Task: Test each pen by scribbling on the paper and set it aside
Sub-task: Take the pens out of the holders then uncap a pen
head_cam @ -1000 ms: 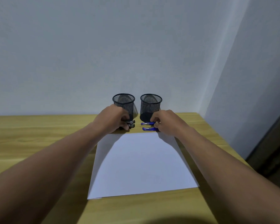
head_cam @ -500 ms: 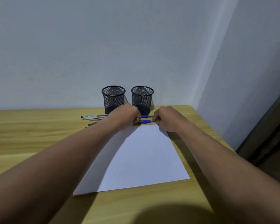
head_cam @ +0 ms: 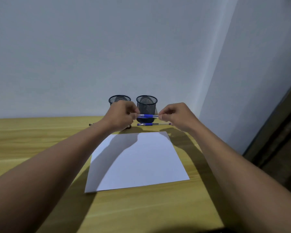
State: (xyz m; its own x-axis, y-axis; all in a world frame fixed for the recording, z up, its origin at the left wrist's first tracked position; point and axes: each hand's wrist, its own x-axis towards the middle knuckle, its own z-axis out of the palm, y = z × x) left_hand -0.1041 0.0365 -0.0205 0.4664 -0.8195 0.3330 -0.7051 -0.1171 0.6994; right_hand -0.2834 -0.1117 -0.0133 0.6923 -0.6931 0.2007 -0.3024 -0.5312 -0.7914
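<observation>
A blue pen (head_cam: 147,116) is held level above the table, between both hands. My left hand (head_cam: 120,117) pinches its left end and my right hand (head_cam: 175,116) pinches its right end. A second blue pen (head_cam: 152,124) lies on the wooden table (head_cam: 32,137) just below, beyond the far edge of a blank white sheet of paper (head_cam: 138,163). The tip of another pen (head_cam: 90,124) shows left of my left wrist; the rest of it is hidden.
Two black mesh pen cups stand at the back by the wall: one (head_cam: 116,98) partly behind my left hand, the other (head_cam: 146,105) behind the held pen. A white wall corner rises on the right, and the table's right edge drops to a dark floor.
Both hands have lifted one blue pen off the table and now hold it in the air by its ends. The other blue pen stays on the table.
</observation>
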